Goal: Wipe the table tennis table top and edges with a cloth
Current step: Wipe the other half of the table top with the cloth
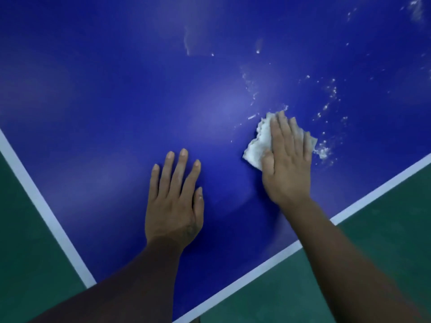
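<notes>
A person leans over the near corner of a blue table point(116, 89), both hands flat on the top and set apart. The right hand point(285, 164) presses a crumpled white cloth point(257, 143) against the surface with straight fingers, not far in from the right edge and its white line point(373, 191). The left hand point(175, 201) lies bare beside it, nearer the corner, fingers spread and holding nothing, seemingly as a brace.

White specks point(325, 151) are scattered just beyond the cloth on its right-edge side, and more trail off toward the far right of the top. The dirt thus lies ahead and to the right of the cloth, on the side away from the left hand. The right hand is plainly the nearer one. The next stroke probably has to push outward that way, along the right edge. The top on the left-edge side looks free of specks. Green floor point(373, 252) shows past both edges.
</notes>
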`<act>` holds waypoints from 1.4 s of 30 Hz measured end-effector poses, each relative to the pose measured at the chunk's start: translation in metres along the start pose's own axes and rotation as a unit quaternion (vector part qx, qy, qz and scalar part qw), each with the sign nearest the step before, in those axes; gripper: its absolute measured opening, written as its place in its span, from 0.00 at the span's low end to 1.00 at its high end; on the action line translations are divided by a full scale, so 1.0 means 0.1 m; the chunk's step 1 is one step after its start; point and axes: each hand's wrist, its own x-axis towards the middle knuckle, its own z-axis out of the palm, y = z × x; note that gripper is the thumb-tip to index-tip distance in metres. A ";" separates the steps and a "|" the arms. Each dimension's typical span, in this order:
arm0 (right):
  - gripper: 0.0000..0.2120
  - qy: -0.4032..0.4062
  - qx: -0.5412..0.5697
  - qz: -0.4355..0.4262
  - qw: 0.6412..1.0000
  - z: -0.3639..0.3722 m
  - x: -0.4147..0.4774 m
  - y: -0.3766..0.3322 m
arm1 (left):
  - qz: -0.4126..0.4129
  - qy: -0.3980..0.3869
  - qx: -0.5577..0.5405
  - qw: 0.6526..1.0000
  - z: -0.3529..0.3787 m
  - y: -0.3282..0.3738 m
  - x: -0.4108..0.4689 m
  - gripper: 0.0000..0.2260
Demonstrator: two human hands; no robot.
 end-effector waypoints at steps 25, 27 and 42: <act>0.31 -0.036 -0.032 -0.067 0.997 0.01 -0.86 0.01 | -0.181 0.043 -0.049 0.981 -0.01 0.01 0.05 0.26; 0.32 -0.071 -0.041 -0.148 0.986 0.11 -1.04 -0.10 | -0.182 0.043 -0.047 0.981 0.00 0.01 0.06 0.26; 0.32 -0.069 -0.034 -0.258 0.963 0.06 0.07 -0.31 | -0.202 0.075 -0.056 0.975 -0.12 0.09 0.13 0.24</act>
